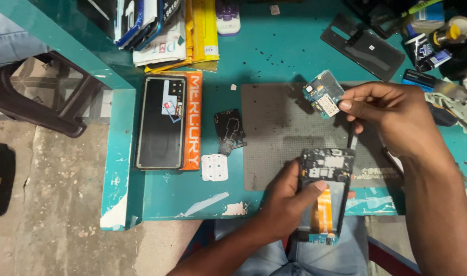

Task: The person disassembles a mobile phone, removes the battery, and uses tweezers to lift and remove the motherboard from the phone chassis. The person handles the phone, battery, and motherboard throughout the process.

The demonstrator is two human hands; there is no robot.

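Note:
My left hand (287, 197) grips an opened phone body (325, 194) by its left side at the table's front edge. An orange flex ribbon (323, 209) runs down its middle. My right hand (392, 117) holds a small blue-green circuit board (324, 93) between thumb and fingers, lifted above the grey work mat (279, 133) and just above the phone. A thin dark tool (352, 138) also hangs from that hand toward the phone's top edge.
On the teal table (192, 189) lie a black phone back panel on an orange box (167, 120), a small black plastic cover (230, 130), a white pad (214, 167), stacked phones and packets (167, 30), another back cover (364, 46), and clutter at the far right.

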